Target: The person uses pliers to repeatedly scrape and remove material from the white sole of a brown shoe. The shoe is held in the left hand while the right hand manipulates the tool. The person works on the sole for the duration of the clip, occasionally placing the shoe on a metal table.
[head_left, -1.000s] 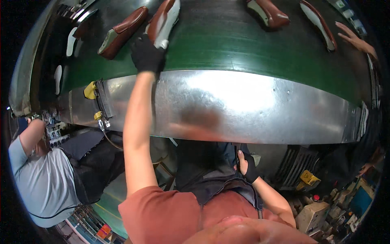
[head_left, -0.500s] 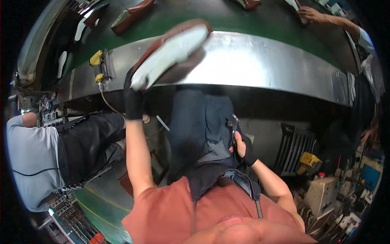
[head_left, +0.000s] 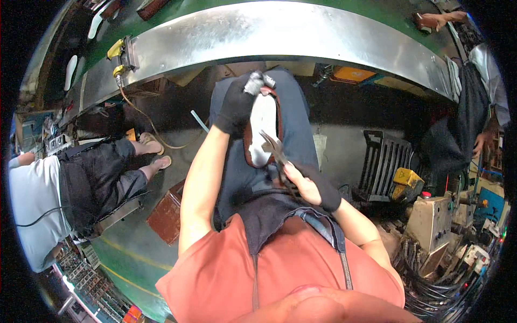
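Across my thighs lies a brown shoe upper on its last [head_left: 248,148], with the white insole [head_left: 264,116] facing up. My left hand [head_left: 238,103], in a black glove with grey-wrapped fingertips, is closed around its far end. In my right hand [head_left: 312,188], also black-gloved with bare fingers showing, are metal pincers [head_left: 277,152]. Their jaws are over the near part of the insole; whether they touch it I cannot tell.
A metal ledge [head_left: 301,32] of the green conveyor spans the front, with a yellow-and-black tool [head_left: 119,56] at its left. A seated co-worker [head_left: 43,188] is at left, another person's hand [head_left: 431,21] at far right. A black slatted crate [head_left: 383,166] and machinery [head_left: 431,220] stand right.
My left hand has brought the shoe from above the metal ledge down and nearer, onto my thighs. The pincers in my right hand have moved left and over the shoe.
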The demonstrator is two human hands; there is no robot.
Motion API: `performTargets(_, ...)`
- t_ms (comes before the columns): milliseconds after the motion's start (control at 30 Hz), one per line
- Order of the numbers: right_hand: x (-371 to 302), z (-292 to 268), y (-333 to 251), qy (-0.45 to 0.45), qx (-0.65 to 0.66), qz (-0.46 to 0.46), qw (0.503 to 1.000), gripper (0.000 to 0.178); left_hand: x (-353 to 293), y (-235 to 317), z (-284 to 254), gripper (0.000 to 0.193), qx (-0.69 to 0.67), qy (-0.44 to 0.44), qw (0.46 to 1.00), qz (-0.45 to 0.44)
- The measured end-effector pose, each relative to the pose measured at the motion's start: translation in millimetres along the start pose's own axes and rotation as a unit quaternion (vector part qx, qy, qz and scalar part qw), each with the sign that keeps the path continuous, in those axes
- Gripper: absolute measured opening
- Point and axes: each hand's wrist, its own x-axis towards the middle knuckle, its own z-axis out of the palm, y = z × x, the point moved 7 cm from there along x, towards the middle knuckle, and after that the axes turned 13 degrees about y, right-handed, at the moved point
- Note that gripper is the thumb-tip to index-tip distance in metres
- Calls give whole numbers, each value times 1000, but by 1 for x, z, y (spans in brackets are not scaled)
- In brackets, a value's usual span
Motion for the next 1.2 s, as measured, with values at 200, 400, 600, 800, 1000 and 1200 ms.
performTargets(200,58,-13,22,75,251,59,963,50,10,-23,5,58,-149,52,987,4)
performTargets(400,57,-53,-8,-26,116,0,993,47,3,-16,4,66,-188,59,980,7)
performTargets(600,34,-41,9,-57,199,119,971,45,-3,-18,9,56,-200,79,976,-21)
performTargets(800,45,-17,7,-12,281,127,951,51,-5,-15,-2,59,-145,85,986,21)
performTargets(1000,48,20,9,-239,563,139,779,64,-11,-13,4,63,-193,90,976,-41)
performTargets(1200,37,-3,-5,-165,328,161,916,54,-8,-11,4,62,-145,61,987,20)
